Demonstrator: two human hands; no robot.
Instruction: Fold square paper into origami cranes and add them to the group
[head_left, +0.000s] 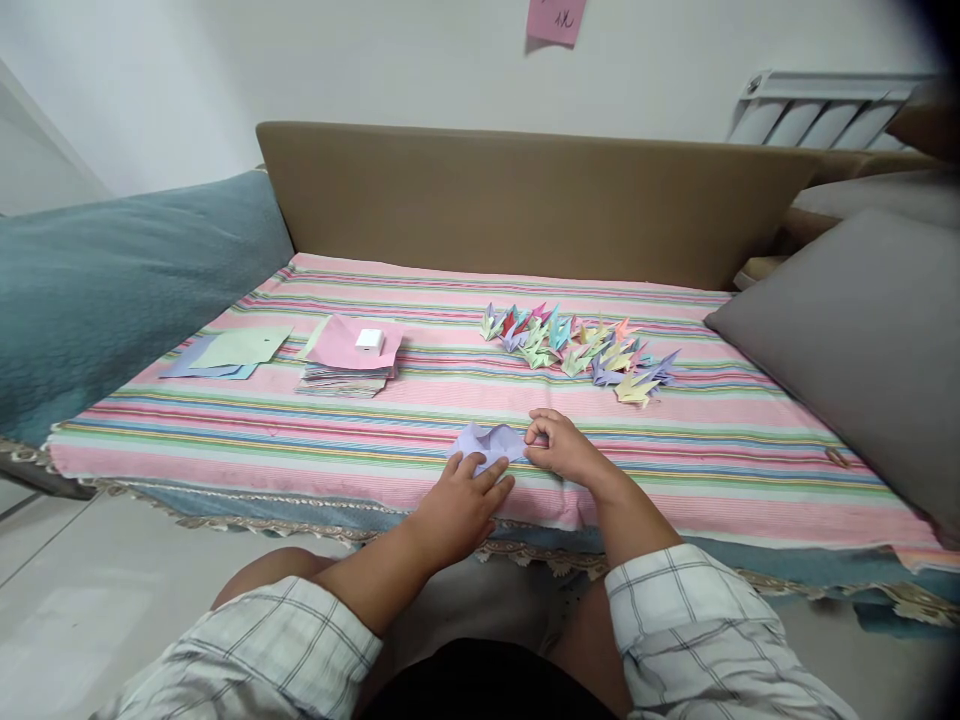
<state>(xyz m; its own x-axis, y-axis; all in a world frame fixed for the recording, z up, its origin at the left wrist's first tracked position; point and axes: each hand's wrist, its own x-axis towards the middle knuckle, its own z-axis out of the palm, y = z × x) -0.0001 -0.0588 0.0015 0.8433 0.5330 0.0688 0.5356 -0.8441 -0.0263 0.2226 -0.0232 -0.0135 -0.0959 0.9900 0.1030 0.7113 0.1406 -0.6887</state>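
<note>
A sheet of lavender origami paper (487, 440), creased and partly lifted, lies on the striped cloth (337, 430) in front of me. My left hand (459, 505) rests on its near edge, fingers spread and fairly flat. At the right corner of the paper, my right hand (559, 446) pinches the edge between thumb and forefinger. Beyond the hands, a cluster of folded paper cranes (577, 350) in several colours sits on the cloth.
To the left stands a stack of coloured paper (349, 375) with a white charger block (370, 341) on top. Loose green and purple sheets (240, 347) lie farther left. A grey cushion (847, 350) is at the right, a brown backrest (525, 200) behind.
</note>
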